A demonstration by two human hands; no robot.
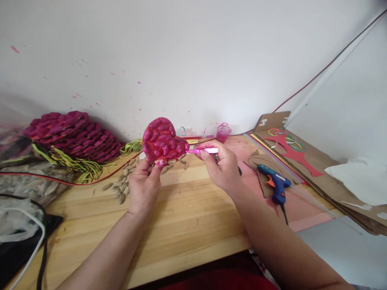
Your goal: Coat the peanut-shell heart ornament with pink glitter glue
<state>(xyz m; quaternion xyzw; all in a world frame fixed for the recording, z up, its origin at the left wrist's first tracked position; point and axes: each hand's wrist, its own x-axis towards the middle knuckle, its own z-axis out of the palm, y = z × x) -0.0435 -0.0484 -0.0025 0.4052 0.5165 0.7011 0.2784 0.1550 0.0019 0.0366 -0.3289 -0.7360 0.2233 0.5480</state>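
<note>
My left hand (pixel 145 183) grips the lower edge of a heart-shaped piece (pixel 163 139), thumb in front. Peanuts painted magenta cover its red face, and some along the bottom edge look paler. In my right hand (pixel 222 165) is a slim white and pink paintbrush (pixel 208 150), whose pink tip meets the heart's right side. Loose unpainted peanuts (pixel 121 187) lie on the wooden table just behind and left of my left hand. A pink-stained clear cup (pixel 223 132) stands by the wall beyond my right hand.
Stacked magenta peanut pieces (pixel 75 135) with yellow-green strings (pixel 87 167) lean at the left. A blue glue gun (pixel 276 181) rests on cardboard at the right, near red paper scraps (pixel 296 155). Plastic bags (pixel 21 221) and cables occupy the left edge. Pink splashes mark the wall.
</note>
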